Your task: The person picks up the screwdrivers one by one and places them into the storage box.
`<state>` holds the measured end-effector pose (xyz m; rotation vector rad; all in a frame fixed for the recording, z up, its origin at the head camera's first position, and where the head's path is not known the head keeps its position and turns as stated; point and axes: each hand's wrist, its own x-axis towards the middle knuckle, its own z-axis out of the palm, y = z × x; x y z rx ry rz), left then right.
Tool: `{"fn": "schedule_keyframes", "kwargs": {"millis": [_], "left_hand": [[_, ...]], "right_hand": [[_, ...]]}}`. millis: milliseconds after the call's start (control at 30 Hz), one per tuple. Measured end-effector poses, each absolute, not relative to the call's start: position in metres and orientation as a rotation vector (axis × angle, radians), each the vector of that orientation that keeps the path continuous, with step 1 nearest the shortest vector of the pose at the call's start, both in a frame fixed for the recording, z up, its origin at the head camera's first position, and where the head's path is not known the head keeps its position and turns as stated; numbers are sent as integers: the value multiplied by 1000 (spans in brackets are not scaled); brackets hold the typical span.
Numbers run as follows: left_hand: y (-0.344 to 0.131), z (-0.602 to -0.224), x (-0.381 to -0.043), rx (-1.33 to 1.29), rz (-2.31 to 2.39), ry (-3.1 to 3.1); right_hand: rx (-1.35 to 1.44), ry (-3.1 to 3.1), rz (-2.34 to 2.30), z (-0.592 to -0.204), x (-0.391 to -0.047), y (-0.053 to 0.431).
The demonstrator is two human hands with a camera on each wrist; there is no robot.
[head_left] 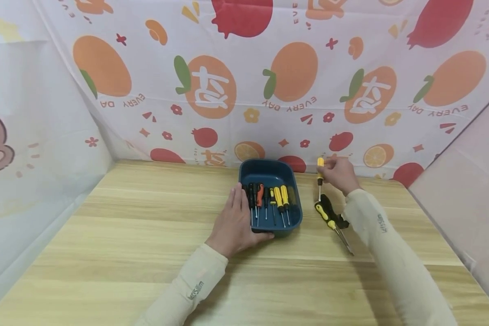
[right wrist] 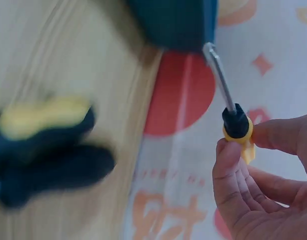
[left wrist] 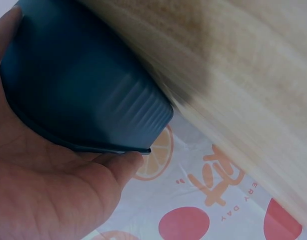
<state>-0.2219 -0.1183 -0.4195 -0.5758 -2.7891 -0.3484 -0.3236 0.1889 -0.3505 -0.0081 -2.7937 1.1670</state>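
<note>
My left hand (head_left: 235,222) holds the near left corner of a dark blue plastic bin (head_left: 283,232), fingers along the left rim and thumb against the front wall. In the left wrist view the bin's ribbed outer wall (left wrist: 128,110) shows beside the fingers. Several screwdrivers lie in a row inside, among them a red-handled screwdriver (head_left: 260,194) and a yellow-handled screwdriver (head_left: 284,195). To the right of the bin, my right hand (head_left: 342,174) pinches a yellow-and-black screwdriver (head_left: 320,170) by its handle, above the table. In the head view its shaft points down.
Below the right hand, a yellow-and-black screwdriver (head_left: 329,220) and a black-handled tool (head_left: 328,204) lie together on the wooden table (head_left: 146,253). A fruit-print cloth (head_left: 244,104) hangs behind the table's back edge, and pale cloth walls stand at both sides.
</note>
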Motion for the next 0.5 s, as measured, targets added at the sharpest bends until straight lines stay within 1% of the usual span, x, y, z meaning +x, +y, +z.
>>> {"fn": "schedule_keyframes", "kwargs": {"millis": [167,333,500], "left_hand": [[-119,-421,-222,-580,-339,-2784],[-119,-420,-223,-582,-326,-2787],[-120,-420,-223,-576,-322,-2799]], "right_hand": [[-20,-2729,1364,-340,-323,160],[76,-2723,1434,-335,-324,135],[152,-2775,1473,-339,-326,110]]}}
